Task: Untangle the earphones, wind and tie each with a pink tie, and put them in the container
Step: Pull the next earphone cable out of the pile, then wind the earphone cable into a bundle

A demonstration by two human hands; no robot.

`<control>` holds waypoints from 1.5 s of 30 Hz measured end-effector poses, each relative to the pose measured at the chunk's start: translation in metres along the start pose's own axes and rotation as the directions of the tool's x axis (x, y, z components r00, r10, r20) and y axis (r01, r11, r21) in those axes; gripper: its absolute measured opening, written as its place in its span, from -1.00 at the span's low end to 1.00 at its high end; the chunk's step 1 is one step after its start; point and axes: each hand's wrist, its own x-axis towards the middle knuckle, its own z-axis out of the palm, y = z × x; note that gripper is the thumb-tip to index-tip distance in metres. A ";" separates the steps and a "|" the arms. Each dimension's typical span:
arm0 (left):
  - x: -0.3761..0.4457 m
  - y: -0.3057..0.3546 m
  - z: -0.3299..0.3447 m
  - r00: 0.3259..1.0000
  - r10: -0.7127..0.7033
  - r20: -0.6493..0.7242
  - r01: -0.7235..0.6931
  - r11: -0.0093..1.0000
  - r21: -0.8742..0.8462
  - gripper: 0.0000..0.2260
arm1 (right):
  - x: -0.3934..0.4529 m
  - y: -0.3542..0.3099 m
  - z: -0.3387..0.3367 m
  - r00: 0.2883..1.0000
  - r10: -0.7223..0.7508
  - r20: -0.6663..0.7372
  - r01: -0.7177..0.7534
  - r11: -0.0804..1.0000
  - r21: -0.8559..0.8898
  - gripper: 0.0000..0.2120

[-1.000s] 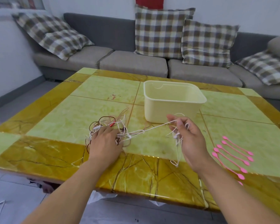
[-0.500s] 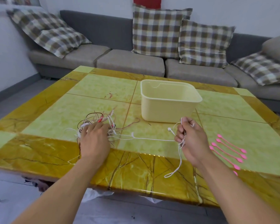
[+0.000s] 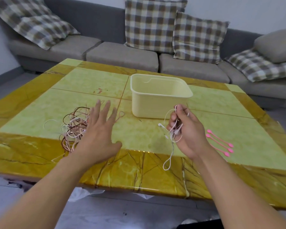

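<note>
Right grip (image 3: 186, 129) clutching white earphone (image 3: 171, 136), left hand (image 3: 99, 131) spread

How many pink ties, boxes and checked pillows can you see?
Pink ties: 3
Boxes: 1
Checked pillows: 4
Total: 8

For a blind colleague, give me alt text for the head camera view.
The right hand grips a white earphone over a yellow table; the open left hand hovers beside tangled earphones, with a cream container behind and pink ties right.
</note>
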 end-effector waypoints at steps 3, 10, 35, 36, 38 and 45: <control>-0.009 0.055 -0.002 0.999 0.035 0.028 -0.012 0.806 -0.592 -0.46 | -0.005 -0.001 0.009 0.998 0.015 0.063 -0.021 0.994 0.105 -0.86; -0.005 0.092 0.033 0.960 -0.056 0.273 0.272 0.409 -0.871 -0.87 | 0.001 0.005 -0.003 0.995 -0.001 0.101 -0.002 0.999 0.033 -0.80; 0.020 0.047 0.015 0.748 -0.663 -0.045 0.116 0.197 -0.973 -0.75 | 0.026 0.024 -0.050 0.985 -0.147 -0.094 -0.012 0.484 -0.875 -0.80; 0.019 0.047 0.014 0.763 -0.645 -0.041 0.120 0.203 -0.972 -0.76 | 0.024 0.022 -0.046 0.982 -0.179 -0.055 0.025 0.415 -0.909 -0.76; 0.017 0.048 0.012 0.810 -0.587 -0.007 0.152 0.221 -0.963 -0.76 | 0.014 0.019 -0.032 0.983 -0.173 0.059 0.126 0.405 -0.905 -0.69; 0.009 0.051 0.010 0.926 -0.231 0.299 0.334 0.127 -0.934 -0.76 | -0.010 0.032 -0.001 0.955 -0.032 0.296 0.280 0.438 -0.855 -0.52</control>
